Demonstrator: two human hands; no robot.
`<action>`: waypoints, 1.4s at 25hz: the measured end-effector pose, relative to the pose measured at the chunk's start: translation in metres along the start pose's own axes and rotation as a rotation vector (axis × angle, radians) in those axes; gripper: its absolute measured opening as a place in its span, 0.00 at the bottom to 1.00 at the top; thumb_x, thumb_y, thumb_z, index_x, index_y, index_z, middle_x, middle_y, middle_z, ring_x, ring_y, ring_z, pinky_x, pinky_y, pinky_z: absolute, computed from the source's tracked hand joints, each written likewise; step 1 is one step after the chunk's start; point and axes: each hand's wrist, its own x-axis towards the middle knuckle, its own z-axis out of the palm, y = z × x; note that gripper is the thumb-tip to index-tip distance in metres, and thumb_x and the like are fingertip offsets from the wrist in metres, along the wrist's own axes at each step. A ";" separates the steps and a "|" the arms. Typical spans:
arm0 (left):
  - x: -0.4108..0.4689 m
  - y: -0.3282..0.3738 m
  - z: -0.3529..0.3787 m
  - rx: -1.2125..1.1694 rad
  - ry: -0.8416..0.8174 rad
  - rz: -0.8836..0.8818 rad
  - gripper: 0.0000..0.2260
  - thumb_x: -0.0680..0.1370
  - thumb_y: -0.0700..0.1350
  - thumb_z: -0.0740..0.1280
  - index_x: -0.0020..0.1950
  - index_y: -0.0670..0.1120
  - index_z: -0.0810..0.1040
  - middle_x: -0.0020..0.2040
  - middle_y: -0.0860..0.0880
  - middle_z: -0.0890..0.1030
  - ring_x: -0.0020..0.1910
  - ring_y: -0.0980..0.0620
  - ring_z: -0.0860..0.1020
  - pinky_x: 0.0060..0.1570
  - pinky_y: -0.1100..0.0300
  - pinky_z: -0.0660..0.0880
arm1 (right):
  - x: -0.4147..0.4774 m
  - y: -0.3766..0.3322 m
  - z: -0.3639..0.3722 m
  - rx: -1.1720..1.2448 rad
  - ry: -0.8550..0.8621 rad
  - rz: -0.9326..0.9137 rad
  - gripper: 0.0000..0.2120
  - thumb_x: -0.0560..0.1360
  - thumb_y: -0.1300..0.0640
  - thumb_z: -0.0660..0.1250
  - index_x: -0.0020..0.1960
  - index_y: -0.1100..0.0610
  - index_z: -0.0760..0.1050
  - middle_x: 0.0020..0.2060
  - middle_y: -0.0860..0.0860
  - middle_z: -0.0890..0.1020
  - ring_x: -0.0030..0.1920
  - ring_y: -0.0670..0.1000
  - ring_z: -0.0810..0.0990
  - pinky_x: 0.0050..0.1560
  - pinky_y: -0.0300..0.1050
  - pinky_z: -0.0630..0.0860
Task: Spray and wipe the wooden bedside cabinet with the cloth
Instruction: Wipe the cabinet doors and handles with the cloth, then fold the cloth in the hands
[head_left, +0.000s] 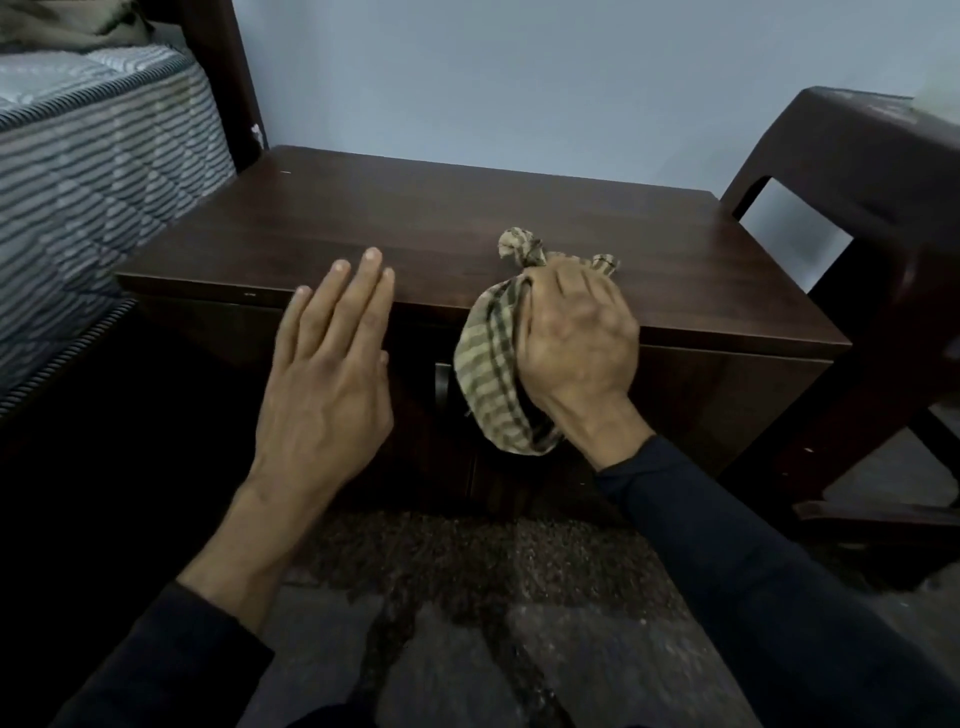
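The dark wooden bedside cabinet (415, 218) fills the middle of the head view, its top bare. My right hand (576, 338) is closed around a beige and green checked cloth (491, 364), pressing it over the cabinet's front top edge. Part of the cloth hangs down in front of the door handle, and a knotted end pokes up behind my fingers. My left hand (332, 369) is flat and empty, fingers together, with the fingertips at the front edge to the left of the cloth. No spray bottle is in view.
A bed with a striped mattress (88, 171) stands at the left, touching the cabinet's side. A dark plastic stool or chair (862, 171) stands close on the right. A speckled brown rug (467, 561) lies on the floor in front. A pale wall is behind.
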 end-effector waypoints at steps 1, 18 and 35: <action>0.007 -0.009 -0.006 0.018 -0.037 -0.023 0.29 0.78 0.37 0.61 0.79 0.43 0.58 0.80 0.46 0.59 0.79 0.47 0.54 0.77 0.42 0.52 | 0.002 -0.010 0.000 0.010 -0.057 -0.025 0.15 0.82 0.55 0.56 0.51 0.61 0.80 0.49 0.58 0.83 0.51 0.59 0.82 0.58 0.53 0.75; 0.036 -0.042 -0.062 0.015 -0.521 -0.120 0.34 0.79 0.44 0.61 0.81 0.43 0.47 0.82 0.46 0.48 0.80 0.51 0.48 0.77 0.55 0.44 | 0.013 0.060 -0.058 -0.171 -0.559 -0.307 0.23 0.81 0.54 0.50 0.72 0.59 0.71 0.68 0.59 0.75 0.66 0.59 0.78 0.68 0.52 0.74; 0.049 0.176 -0.199 -1.313 -0.649 -0.228 0.09 0.75 0.38 0.72 0.54 0.40 0.83 0.48 0.42 0.86 0.43 0.51 0.84 0.37 0.67 0.77 | 0.069 0.097 -0.317 0.813 -1.075 0.332 0.14 0.76 0.61 0.74 0.60 0.60 0.81 0.54 0.57 0.86 0.53 0.53 0.85 0.58 0.49 0.79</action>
